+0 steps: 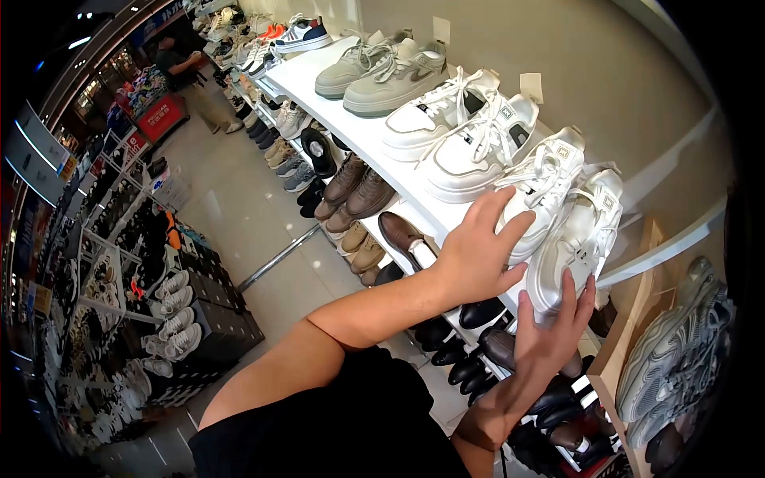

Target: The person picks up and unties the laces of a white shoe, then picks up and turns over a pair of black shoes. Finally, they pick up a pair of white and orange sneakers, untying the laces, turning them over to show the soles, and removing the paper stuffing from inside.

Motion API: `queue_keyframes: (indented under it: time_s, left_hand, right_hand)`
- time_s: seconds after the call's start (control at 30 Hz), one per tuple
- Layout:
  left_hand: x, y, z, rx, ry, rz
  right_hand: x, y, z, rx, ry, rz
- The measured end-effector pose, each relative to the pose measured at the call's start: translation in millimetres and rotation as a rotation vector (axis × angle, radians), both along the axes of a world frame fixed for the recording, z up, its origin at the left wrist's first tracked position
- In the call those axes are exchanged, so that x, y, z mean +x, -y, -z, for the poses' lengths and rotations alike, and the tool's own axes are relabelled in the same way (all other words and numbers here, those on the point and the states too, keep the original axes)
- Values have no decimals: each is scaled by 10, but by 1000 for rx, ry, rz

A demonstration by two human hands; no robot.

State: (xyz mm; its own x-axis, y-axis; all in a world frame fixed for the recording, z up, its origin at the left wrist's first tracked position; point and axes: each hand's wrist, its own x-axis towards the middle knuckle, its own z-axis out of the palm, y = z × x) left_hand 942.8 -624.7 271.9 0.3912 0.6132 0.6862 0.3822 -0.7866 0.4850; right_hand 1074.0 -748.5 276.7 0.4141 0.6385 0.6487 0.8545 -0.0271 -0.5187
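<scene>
My left hand point(484, 248) reaches over the toe of a white sneaker point(535, 209) on the upper shelf, fingers spread, fingertips beside and on it. Lower right, my right hand point(551, 320) has its thumb and fingers apart at the toe of the end white sneaker point(575, 231); it touches the toe without a visible grip. These two laced sneakers stand side by side, toes toward me. Left of them sits another pair, a white sneaker with grey trim point(478, 155) and its mate point(426, 119).
The white shelf point(299, 73) also carries grey-green sneakers point(397, 76). Lower shelves hold brown leather shoes point(370, 193) and several dark ones. A wooden panel point(617, 350) and grey sneakers point(673, 350) stand at right. Across the tiled aisle point(231, 191) are a shoe rack point(103, 303) and another person point(191, 76).
</scene>
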Motion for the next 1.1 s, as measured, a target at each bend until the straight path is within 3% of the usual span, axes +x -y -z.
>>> queue_keyframes:
  time_s: [0.4, 0.6, 0.67, 0.83, 0.93, 0.97, 1.0, 1.1]
  left_hand:
    - [93, 85, -43, 76, 76, -172]
    - [-373, 508, -255, 84, -10, -139]
    - [-543, 671, -215, 68, -8, -104]
    - [-726, 686, -63, 40, -10, -34]
    - [-812, 628, -19, -77, 91, 103]
    - [-836, 640, 109, -290, 258, 185]
    - [-845, 573, 200, -244, 318, 190]
    - [-819, 537, 376, -617, 650, 219]
  right_hand:
    - [91, 63, 29, 114, 67, -27]
    - [-186, 531, 28, 143, 54, -88]
    - [-261, 713, 100, 113, 150, -140]
    - [-396, 731, 452, 177, 79, -160]
    - [-307, 751, 466, 197, 26, -248]
    - [-296, 756, 472, 223, -9, -278]
    - [-310, 771, 487, 259, -109, -279]
    - [-347, 732, 659, 446, -354, -268]
